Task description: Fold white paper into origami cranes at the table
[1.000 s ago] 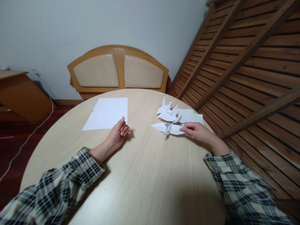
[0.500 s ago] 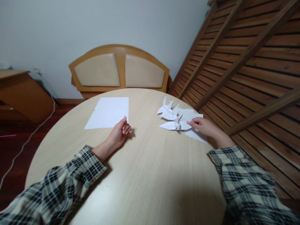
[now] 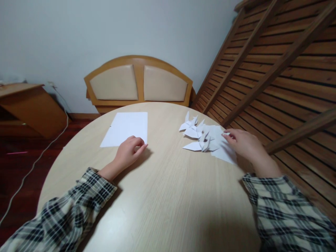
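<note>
3 paper birds [image 3: 193,132]: as best you can count them, all white, crowded together on the right half of the round table [image 3: 162,203], some overlapping.
Front bird [image 3: 193,146]: nearest you, its long point aimed left, its other end just beside the loose papers [image 3: 227,152] or over them; you cannot tell which.
Right hand [image 3: 224,133]: thumb and finger a little apart, just right of the front bird, with nothing visible between them. Your fingertips are above the loose papers; whether they touch is unclear.
Placing step: your free fingers beside the front bird suggest its placing is about done. Moving clear would call for a small lift that doesn't brush the wings; adjusting it, a light pinch.
Left hand [image 3: 130,150]: loosely curled, palm down, at the near right corner of the white sheet [image 3: 126,126]. You cannot tell whether anything is under the fingers.
White sheet: flat on the left half of the table, well apart from the birds.
Desk [image 3: 39,108]: the only container you can make out, at far left; its open recess [image 3: 6,115] is too dark to show any contents.
</note>
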Demonstrator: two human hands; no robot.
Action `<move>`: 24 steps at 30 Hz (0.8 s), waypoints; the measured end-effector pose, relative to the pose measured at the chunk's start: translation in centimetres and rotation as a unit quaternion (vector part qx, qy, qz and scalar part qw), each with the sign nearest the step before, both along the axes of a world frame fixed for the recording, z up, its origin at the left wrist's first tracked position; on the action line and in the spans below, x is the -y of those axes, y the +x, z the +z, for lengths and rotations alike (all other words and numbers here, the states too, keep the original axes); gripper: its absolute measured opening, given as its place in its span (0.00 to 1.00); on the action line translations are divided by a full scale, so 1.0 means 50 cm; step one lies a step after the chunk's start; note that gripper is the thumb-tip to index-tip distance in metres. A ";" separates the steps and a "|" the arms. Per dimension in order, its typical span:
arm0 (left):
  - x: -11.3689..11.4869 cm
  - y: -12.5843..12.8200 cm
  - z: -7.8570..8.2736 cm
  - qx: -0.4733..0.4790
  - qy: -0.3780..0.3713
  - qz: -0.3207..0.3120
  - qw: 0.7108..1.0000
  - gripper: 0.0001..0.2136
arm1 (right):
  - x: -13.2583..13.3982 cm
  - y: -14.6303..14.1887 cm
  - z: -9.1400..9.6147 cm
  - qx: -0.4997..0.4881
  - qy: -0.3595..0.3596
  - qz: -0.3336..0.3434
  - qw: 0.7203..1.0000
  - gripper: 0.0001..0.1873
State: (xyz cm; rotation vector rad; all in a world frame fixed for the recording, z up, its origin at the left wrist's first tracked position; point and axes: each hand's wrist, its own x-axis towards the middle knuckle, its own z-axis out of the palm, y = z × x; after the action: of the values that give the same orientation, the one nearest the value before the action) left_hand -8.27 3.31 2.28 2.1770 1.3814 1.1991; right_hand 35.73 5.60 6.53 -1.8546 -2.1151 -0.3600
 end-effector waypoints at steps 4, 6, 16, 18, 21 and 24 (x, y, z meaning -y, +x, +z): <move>-0.023 -0.041 -0.009 -0.130 0.041 0.026 0.990 0.07 | 0.051 -0.071 0.085 0.038 0.106 -0.044 0.993 0.16; -0.039 -0.059 -0.022 -0.146 0.050 0.045 0.987 0.10 | 0.074 -0.114 0.116 0.038 0.156 0.004 0.987 0.17; -0.080 -0.098 -0.071 -0.254 -0.007 0.083 0.964 0.26 | 0.132 -0.347 0.040 0.070 0.094 0.439 0.891 0.10; -0.081 -0.093 -0.070 -0.277 -0.019 0.089 0.957 0.28 | 0.131 -0.376 -0.003 0.075 0.057 0.483 0.870 0.08; -0.084 -0.087 -0.069 -0.307 -0.053 0.110 0.944 0.30 | 0.128 -0.392 -0.058 0.056 0.024 0.523 0.850 0.10; -0.089 -0.086 -0.070 -0.321 -0.090 0.135 0.933 0.31 | 0.124 -0.389 -0.093 0.041 -0.020 0.527 0.848 0.15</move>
State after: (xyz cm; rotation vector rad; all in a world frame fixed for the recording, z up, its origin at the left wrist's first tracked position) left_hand -12.55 7.73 -1.22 2.3995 2.0007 0.3873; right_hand 16.27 -0.62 1.87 -0.4519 -2.7979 -0.1093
